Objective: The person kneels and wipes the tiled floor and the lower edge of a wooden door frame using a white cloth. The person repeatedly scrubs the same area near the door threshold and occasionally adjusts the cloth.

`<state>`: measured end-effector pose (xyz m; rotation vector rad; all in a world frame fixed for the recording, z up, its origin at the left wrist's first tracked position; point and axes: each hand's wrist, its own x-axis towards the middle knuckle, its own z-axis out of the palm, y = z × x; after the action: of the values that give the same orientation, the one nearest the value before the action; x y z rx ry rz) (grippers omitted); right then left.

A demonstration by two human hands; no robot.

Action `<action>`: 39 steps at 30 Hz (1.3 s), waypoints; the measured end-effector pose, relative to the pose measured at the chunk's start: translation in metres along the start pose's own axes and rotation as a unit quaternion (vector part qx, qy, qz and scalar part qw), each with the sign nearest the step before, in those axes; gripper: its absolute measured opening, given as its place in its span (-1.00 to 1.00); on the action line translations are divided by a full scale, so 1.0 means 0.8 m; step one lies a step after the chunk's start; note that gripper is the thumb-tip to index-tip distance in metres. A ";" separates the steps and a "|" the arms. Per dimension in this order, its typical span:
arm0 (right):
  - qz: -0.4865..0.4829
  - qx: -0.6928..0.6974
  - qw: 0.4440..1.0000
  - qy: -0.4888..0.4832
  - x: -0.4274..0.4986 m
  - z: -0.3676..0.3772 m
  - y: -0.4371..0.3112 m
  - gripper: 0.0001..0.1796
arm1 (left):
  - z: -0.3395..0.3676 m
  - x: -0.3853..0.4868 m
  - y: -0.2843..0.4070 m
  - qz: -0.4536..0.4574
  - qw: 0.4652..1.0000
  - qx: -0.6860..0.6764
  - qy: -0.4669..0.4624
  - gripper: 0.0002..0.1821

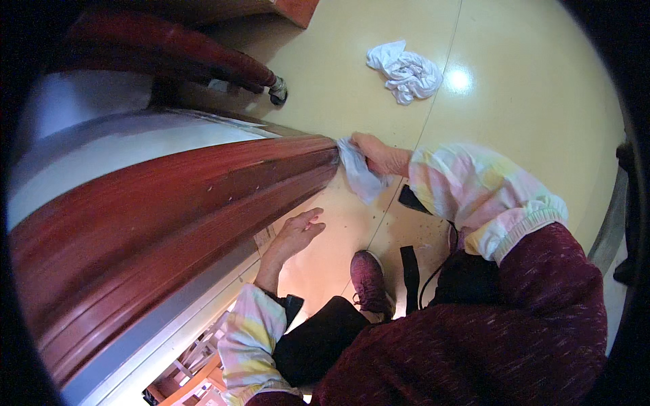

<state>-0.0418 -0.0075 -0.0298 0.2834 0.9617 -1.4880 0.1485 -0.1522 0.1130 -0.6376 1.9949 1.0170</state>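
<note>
My right hand (375,154) grips a white cloth (360,175). The cloth touches the low end of a red-brown wooden door-frame moulding (244,177), close to the floor. A few pale specks mark the moulding's face. My left hand (299,232) holds nothing; its fingers are partly bent and apart, in the air beside the moulding. A second white cloth (406,71) lies crumpled on the glossy yellowish floor tiles (497,116) beyond my right hand.
A dark red furniture leg (244,66) with a wrapped foot stands at the upper left, near a wooden corner (297,11). My shoe (369,279) is on the floor below, among small dark crumbs. Black straps (409,276) hang nearby. Wooden furniture (198,378) shows at lower left.
</note>
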 end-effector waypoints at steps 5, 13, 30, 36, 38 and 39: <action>-0.129 -0.093 0.987 -0.006 -0.039 0.030 0.012 -0.82 | 0.017 0.021 -0.005 0.065 0.993 -0.005 0.097 -0.39; -0.445 -0.269 0.846 -0.114 -0.149 0.131 -0.048 -0.71 | 0.005 0.018 0.055 0.078 0.950 -0.298 0.044 -0.45; -0.756 -0.369 0.541 -0.001 -0.201 0.224 -0.109 -0.61 | -0.037 -0.066 0.112 0.195 0.937 -0.274 0.092 -0.57; -0.656 -0.406 0.636 0.028 -0.143 0.160 -0.056 -0.54 | -0.003 0.004 0.054 0.134 0.922 -0.364 0.000 -0.50; -0.639 -0.414 0.647 0.037 -0.128 0.145 -0.045 -0.59 | 0.002 0.019 0.039 0.093 0.921 -0.377 -0.019 -0.48; -0.636 -0.417 0.648 0.037 -0.122 0.136 -0.039 -0.65 | 0.004 0.026 0.032 0.089 0.927 -0.363 -0.027 -0.48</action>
<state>-0.0122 -0.0186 0.1167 -1.3049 1.9865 -1.9669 0.1198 -0.1367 0.1056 -0.8010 1.6123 1.8941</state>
